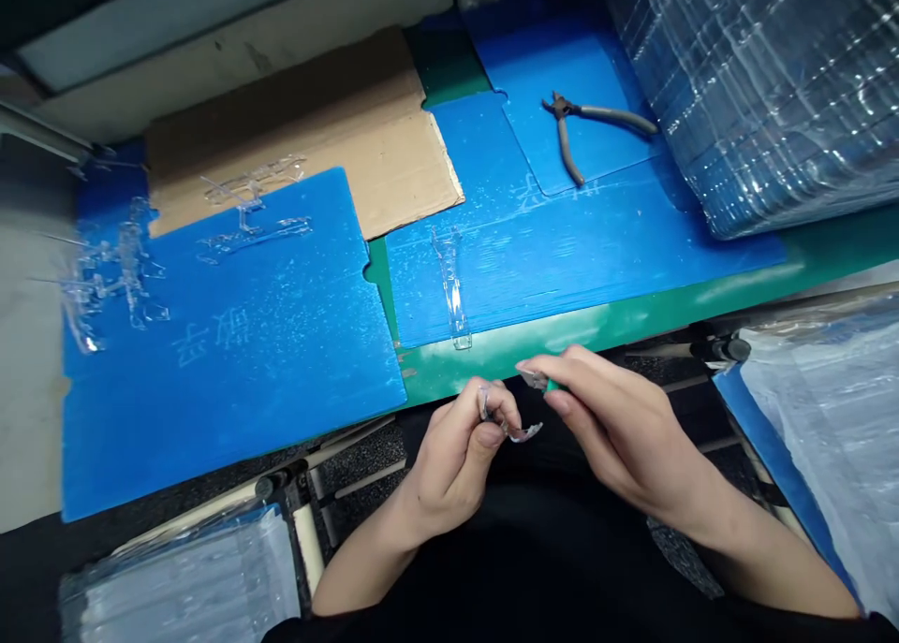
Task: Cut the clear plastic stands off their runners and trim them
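Note:
My left hand point(453, 465) is closed around a small clear plastic part point(523, 432), whose curved end sticks out past the fingertips toward the right. My right hand point(625, 428) pinches a small tool point(537, 378) with a flat grey tip and a bit of green showing at the thumb; most of it is hidden by the fingers. The two hands are close together but apart, in front of the table's near edge. Just beyond them lies a long clear plastic piece point(455, 292), its near end over the green table edge.
Grey-handled cutting pliers point(576, 114) rest on blue sheets point(506, 269). Clear plastic sprues point(126, 269) lie at the left, more by the cardboard point(386, 166). A tall stack of clear trays point(779, 109) stands back right. Wrapped stacks point(189, 577) flank me below.

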Available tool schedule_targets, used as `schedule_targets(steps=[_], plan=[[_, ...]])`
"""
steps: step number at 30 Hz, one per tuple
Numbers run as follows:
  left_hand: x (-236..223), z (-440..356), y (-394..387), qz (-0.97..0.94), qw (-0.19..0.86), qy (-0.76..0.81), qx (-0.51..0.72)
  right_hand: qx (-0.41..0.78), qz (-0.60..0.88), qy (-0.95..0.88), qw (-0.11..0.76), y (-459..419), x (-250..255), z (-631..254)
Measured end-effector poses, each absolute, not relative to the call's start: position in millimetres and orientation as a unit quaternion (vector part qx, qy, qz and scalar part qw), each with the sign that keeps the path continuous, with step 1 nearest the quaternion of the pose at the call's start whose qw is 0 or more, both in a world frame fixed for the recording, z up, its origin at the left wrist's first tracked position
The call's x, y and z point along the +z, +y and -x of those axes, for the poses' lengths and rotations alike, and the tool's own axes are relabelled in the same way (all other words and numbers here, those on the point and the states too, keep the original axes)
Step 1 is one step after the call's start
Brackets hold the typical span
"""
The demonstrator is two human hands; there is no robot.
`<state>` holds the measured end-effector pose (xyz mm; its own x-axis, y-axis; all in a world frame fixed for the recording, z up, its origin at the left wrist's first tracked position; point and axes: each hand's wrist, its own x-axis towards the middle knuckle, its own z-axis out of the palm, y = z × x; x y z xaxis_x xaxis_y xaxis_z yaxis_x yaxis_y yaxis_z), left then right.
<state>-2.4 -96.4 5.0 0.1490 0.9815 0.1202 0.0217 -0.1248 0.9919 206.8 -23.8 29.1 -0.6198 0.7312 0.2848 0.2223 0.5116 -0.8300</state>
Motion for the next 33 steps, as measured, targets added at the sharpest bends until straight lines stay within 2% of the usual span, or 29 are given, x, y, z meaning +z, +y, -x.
schedule_targets(steps=[9,18,24,29,33], plan=[[5,-3,-95,-0.567,0.514,0.431,0.477,0.356,0.249,-0.842,0.319,-39,32,-207],[3,-3,-98,-0.586,0.506,0.419,0.474,0.4,0.224,-0.826,0.328,-47,26,-207],[-1,-3,-99,-0.588,0.495,0.425,0.478,0.437,0.241,-0.802,0.328,-53,27,-206],[-2,-3,-99,-0.588,0.495,0.427,0.475,0.412,0.275,-0.797,0.346,-58,28,-201],[-2,-3,-98,-0.583,0.496,0.43,0.478,0.405,0.298,-0.8,0.327,-61,32,-200]])
